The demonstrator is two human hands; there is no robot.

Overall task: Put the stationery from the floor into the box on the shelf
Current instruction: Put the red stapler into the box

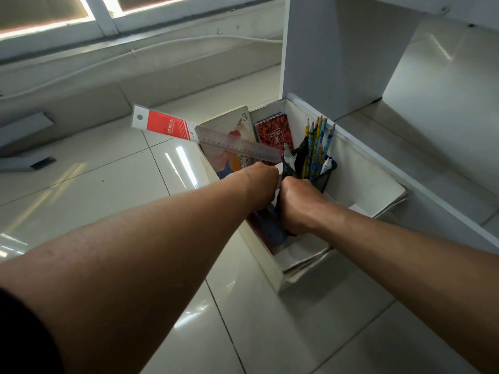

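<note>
My left hand [260,182] grips one end of a clear plastic ruler [237,143] in a red and white sleeve, which sticks up to the left over the box. The white fabric box [359,171] stands half out of the bottom shelf compartment. Inside it are an illustrated book [229,125], a red spiral notebook [275,130] and a black mesh pen holder [322,175] with several pencils and markers. My right hand [299,203] is curled inside the box beside the holder, around something dark that I cannot make out.
The white shelf unit [351,63] rises on the right, with its bottom board [445,201] along the box. Glossy floor tiles [108,190] spread to the left and front. A white cable [108,60] runs along the wall under the window.
</note>
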